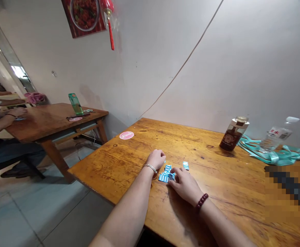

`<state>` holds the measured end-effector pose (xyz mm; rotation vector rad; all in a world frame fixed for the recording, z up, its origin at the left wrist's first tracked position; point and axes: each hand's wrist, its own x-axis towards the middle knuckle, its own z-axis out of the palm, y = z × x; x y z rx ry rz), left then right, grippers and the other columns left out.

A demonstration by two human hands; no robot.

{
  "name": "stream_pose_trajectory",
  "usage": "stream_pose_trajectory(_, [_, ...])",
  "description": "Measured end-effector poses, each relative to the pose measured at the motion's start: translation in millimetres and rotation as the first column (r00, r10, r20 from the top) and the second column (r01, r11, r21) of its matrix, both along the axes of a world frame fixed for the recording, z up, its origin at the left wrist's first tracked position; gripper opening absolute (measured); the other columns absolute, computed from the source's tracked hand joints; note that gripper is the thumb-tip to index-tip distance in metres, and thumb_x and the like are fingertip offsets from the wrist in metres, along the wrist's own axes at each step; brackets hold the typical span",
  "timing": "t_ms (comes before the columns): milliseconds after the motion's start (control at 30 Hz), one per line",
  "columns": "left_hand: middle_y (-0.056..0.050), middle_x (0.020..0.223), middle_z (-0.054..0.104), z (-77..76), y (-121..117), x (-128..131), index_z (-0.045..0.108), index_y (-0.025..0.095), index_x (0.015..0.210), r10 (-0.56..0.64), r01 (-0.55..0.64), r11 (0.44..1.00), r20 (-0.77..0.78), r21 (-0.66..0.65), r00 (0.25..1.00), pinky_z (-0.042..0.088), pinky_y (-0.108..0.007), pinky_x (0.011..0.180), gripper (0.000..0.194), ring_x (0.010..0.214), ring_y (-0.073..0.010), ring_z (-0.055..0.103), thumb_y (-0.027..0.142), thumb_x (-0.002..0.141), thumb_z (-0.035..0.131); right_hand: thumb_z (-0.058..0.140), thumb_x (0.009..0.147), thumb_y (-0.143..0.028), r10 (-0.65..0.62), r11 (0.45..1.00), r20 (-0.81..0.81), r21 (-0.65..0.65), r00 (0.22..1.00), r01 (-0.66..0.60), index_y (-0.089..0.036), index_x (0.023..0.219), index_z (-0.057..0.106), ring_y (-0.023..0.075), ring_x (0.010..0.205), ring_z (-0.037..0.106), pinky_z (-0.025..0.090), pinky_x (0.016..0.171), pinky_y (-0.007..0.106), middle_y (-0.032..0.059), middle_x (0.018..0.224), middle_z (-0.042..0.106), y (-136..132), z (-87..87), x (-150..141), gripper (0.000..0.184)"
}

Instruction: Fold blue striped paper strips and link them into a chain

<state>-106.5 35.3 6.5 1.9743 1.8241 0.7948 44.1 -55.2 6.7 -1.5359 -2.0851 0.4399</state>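
A small heap of blue-and-white striped paper pieces (166,175) lies on the wooden table (108,164), between my hands. My left hand (155,159) rests at the heap's far left, its fingers curled down and partly hidden. A bracelet circles that wrist. My right hand (184,185) lies at the heap's right side, fingertips on its edge, with nothing visibly held. One separate striped piece (186,165) lies just beyond my right fingers.
A pink round sticker (126,135) lies on the table's far left. A dark drink bottle (234,134), a water bottle (277,134) and teal ribbon (273,154) stand at the far right. A person's arms (6,118) rest on a second table (54,120).
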Motion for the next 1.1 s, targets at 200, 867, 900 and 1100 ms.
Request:
stream_pose_trajectory(200, [-0.004, 0.077, 0.061, 5.1, -4, 9, 0.062, 0.017, 0.071, -0.033, 0.019, 0.996, 0.162, 0.088, 0.986, 0.036, -0.024, 0.070, 0.018, 0.074, -0.0134, 0.052, 0.025, 0.068, 0.046, 0.055, 0.063, -0.020, 0.009, 1.000, -0.051, -0.017, 0.999, -0.010, -0.021, 0.070, 0.055, 0.0120, 0.063, 0.046, 0.029, 0.055, 0.021, -0.0001, 0.069, 0.054, 2, -5.5, -4, 0.007])
stream_pose_trajectory(867, [-0.006, 0.081, 0.058, 25.4, -42, 39, 0.058, 0.011, 0.085, -0.133, 0.674, 0.733, 0.952, -0.094, 0.276, 0.041, -0.022, 0.067, 0.031, 0.069, -0.0089, 0.053, 0.032, 0.064, 0.063, 0.064, 0.061, -0.033, -0.283, 0.897, -0.933, -0.340, 0.222, -0.282, -0.014, 0.066, 0.057, 0.0053, 0.047, 0.043, 0.032, 0.043, 0.018, -0.0007, 0.059, 0.054, 13, 12.4, 23, 0.021])
stream_pose_trajectory(900, [-0.006, 0.082, 0.058, 23.9, -42, 41, 0.059, 0.011, 0.085, -0.123, 0.661, 0.745, 0.955, -0.091, 0.270, 0.041, -0.023, 0.069, 0.030, 0.070, -0.0093, 0.054, 0.032, 0.064, 0.063, 0.063, 0.062, -0.033, -0.282, 0.900, -0.930, -0.342, 0.236, -0.271, -0.014, 0.067, 0.057, 0.0056, 0.048, 0.044, 0.033, 0.044, 0.018, -0.0001, 0.062, 0.055, 13, 11.7, 23, 0.021])
stream_pose_trajectory(1100, [-0.005, 0.078, 0.059, 11.9, -40, 50, 0.059, 0.011, 0.084, -0.064, 0.553, 0.823, 0.944, -0.134, 0.325, 0.043, -0.023, 0.062, 0.031, 0.063, -0.0088, 0.054, 0.035, 0.064, 0.061, 0.055, 0.066, -0.039, -0.303, 0.913, -0.836, -0.393, 0.458, -0.114, -0.014, 0.070, 0.056, 0.0066, 0.045, 0.043, 0.033, 0.041, 0.019, 0.0025, 0.066, 0.057, 16, 3.6, 25, 0.025])
